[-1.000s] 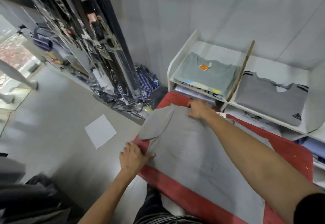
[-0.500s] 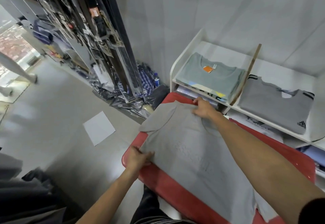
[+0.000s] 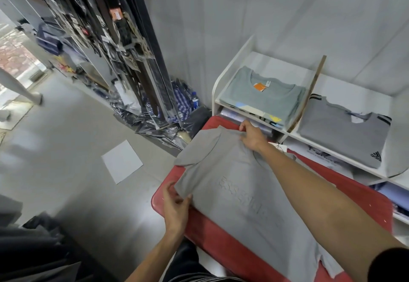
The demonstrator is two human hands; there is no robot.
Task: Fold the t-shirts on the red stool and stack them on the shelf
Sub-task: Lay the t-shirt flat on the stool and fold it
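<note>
One grey t-shirt (image 3: pixel 243 193) lies spread front-up across the red stool (image 3: pixel 221 244), its raised lettering on the chest only partly readable and its lower hem running out of sight at the bottom right. Two hands work it: the left hand (image 3: pixel 176 206) has its grip clamped on the near side edge, thumb on top and fingers curled beneath the cloth, lifting that edge a little; the right hand (image 3: pixel 252 136) has its grip pinched on the fabric at the shoulder beside the collar, the forearm crossing over the shirt and hiding much of its right half. One sleeve (image 3: pixel 199 148) lies flat, overhanging the stool's far left corner. Just beyond the stool stands a white shelf (image 3: pixel 223 75) with two upper compartments split by one slanted wooden divider (image 3: pixel 309 91). The left compartment holds one stack of folded t-shirts (image 3: pixel 263 98), a grey-green one with an orange tag on top; how many lie under it cannot be counted, only coloured edges show. The right compartment holds one folded grey shirt with black stripes (image 3: pixel 340 131) and a small logo. Lower compartments hold more clothing, mostly hidden by the stool and the arm. On the floor (image 3: pixel 66 148) lies one white sheet of paper (image 3: pixel 122 161), and a heap of plastic-wrapped goods (image 3: pixel 159 117) sits below hanging belts (image 3: pixel 124 38), too jumbled to count
</note>
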